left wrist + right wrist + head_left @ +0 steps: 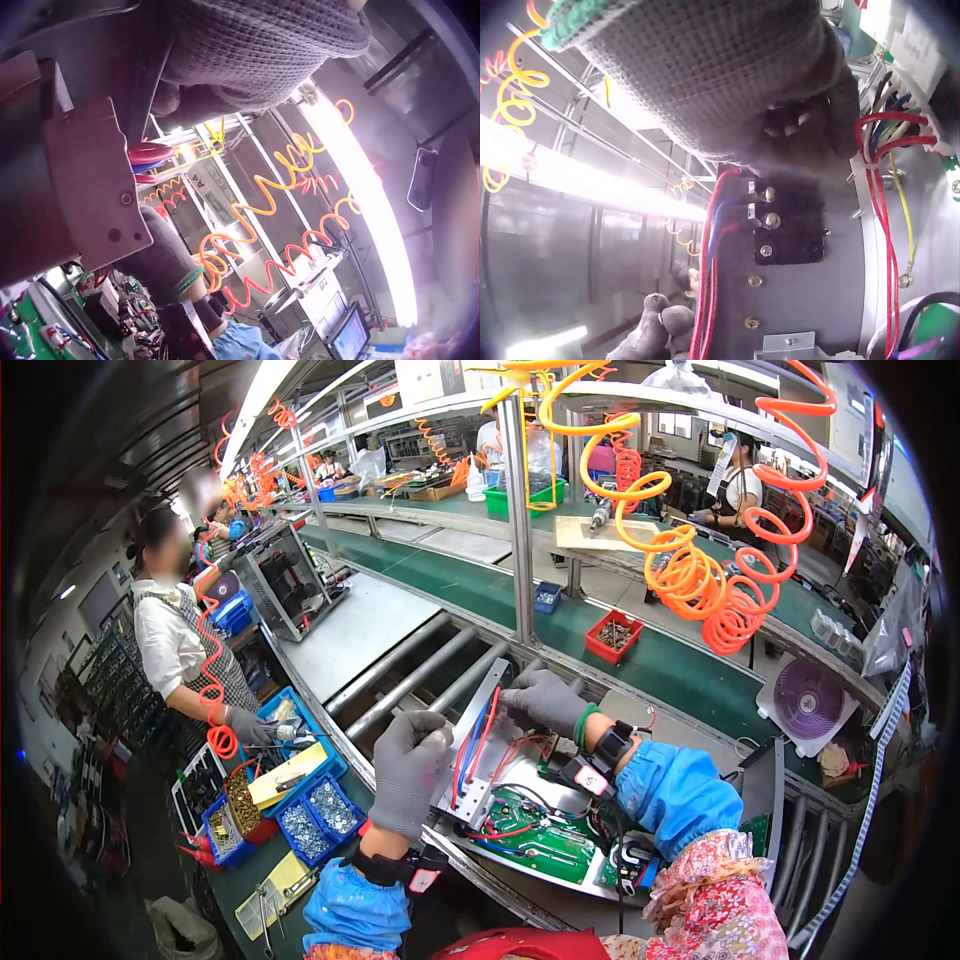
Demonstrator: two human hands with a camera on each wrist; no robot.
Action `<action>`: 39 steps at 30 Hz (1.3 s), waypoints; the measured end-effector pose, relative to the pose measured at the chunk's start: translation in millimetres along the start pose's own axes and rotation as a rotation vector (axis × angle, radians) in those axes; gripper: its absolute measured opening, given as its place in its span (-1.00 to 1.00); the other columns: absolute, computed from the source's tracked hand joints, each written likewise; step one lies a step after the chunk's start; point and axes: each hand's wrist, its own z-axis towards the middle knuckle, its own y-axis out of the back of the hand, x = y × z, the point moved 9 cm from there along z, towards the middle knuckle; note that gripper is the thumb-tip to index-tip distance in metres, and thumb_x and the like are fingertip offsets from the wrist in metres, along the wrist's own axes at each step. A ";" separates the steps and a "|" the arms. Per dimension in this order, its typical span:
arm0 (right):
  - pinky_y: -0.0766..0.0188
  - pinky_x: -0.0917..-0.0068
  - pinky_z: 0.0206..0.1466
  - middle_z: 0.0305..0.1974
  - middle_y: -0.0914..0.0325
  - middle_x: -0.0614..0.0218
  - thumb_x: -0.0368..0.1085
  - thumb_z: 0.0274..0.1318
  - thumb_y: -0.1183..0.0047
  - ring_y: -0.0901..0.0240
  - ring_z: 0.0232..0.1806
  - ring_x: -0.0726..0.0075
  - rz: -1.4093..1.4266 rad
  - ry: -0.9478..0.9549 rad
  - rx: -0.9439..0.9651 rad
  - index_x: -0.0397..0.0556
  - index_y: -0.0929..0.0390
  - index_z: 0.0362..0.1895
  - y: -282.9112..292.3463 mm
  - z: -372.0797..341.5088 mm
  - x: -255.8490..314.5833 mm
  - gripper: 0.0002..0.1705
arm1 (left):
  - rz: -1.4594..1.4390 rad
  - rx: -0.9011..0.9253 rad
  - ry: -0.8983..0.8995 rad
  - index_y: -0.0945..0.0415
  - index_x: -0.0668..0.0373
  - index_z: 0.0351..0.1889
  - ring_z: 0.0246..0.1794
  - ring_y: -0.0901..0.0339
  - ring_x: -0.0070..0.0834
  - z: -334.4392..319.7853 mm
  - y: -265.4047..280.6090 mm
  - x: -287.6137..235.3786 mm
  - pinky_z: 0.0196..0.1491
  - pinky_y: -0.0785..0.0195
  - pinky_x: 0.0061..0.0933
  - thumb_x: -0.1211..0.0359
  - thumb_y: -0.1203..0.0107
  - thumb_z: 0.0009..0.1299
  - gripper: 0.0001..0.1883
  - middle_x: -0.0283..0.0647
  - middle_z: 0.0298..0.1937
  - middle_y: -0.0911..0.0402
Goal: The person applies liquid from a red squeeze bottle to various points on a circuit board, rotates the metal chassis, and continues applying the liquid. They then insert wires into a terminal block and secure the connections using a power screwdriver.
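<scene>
Wired metal bracket [802,300] at the left side of the open chassis [520,772].
Green circuit board [540,845]: in the chassis, toward its near edge. Blue screw bin [342,843]: on the bench at left. Left hand [410,775]: gloved, fingers curled, beside the bracket's left edge; whether it grips anything cannot be told. Right hand [545,705]: gloved, fingers bent at the bracket's far end, by the black terminal block [799,225]; grip hidden. Red bin [600,649]: beyond the chassis.

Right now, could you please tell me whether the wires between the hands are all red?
No, a blue wire runs beside the red wires.
</scene>
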 end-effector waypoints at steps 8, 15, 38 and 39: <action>-0.45 0.41 -0.44 -0.51 -0.59 0.29 -0.04 0.16 -0.26 -0.52 -0.53 0.44 -0.155 0.065 -0.063 -0.22 -0.62 -0.36 7.0 5.2 0.1 -0.58 | -0.049 0.040 -0.017 -0.57 0.34 -0.11 -0.25 -0.52 -0.64 -0.7 -1.9 -2.7 -0.15 -0.40 -0.61 0.48 -0.08 0.37 -0.82 -0.28 -0.22 -0.62; -0.45 0.27 -0.32 -0.47 -0.63 0.17 0.11 0.09 -0.30 -0.56 -0.44 0.32 -0.247 0.050 -0.056 -0.23 -0.66 -0.34 14.5 29.4 -29.6 -0.45 | -0.047 0.047 -0.006 -0.54 0.37 -0.08 -0.25 -0.53 -0.59 5.2 -6.0 9.6 -0.14 -0.40 -0.58 0.49 -0.12 0.30 -0.76 -0.25 -0.24 -0.61; -0.51 0.44 -0.40 -0.35 -0.64 0.21 -0.23 0.26 -0.17 -0.57 -0.47 0.37 0.057 -0.013 0.022 -0.24 -0.63 -0.24 -2.1 2.6 -6.7 -0.74 | -0.110 0.060 0.045 -0.55 0.32 -0.10 -0.34 -0.50 -0.64 -0.6 -13.8 1.4 -0.21 -0.40 -0.64 0.48 -0.07 0.32 -0.79 -0.27 -0.29 -0.61; -0.51 0.43 -0.39 -0.35 -0.64 0.20 -0.21 0.25 -0.18 -0.58 -0.44 0.36 -0.083 0.003 -0.020 -0.25 -0.63 -0.25 3.8 3.4 -5.6 -0.71 | -0.119 0.066 0.050 -0.55 0.32 -0.10 -0.33 -0.51 -0.63 -0.7 -14.3 2.1 -0.21 -0.40 -0.64 0.48 -0.07 0.32 -0.79 -0.27 -0.28 -0.61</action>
